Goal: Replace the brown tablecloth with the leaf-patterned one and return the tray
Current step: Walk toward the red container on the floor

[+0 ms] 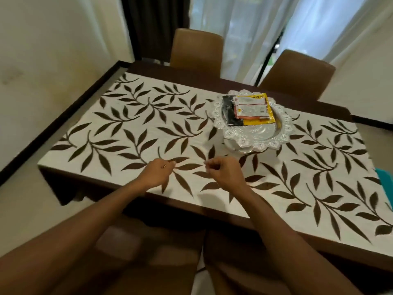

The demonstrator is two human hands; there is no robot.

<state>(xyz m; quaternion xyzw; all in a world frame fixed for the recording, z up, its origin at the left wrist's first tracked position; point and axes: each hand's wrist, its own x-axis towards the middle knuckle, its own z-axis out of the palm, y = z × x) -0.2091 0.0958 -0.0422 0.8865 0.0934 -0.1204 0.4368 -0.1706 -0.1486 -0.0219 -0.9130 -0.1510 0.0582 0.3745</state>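
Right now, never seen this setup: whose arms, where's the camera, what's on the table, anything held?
No machine: a person's two bare arms, filmed by one wide-angle camera worn on their head, looking forward and down. The dark wooden table wears a white cloth with brown leaf print. On it stands a silver tray with a scalloped rim, holding yellow, red and black packets. The left hand and right hand are over the cloth near the front edge, fingers curled; nothing is plainly held, though blur hides whether they pinch the cloth.

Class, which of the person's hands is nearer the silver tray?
Right. The right hand is just in front of the silver tray; the left hand is farther left.
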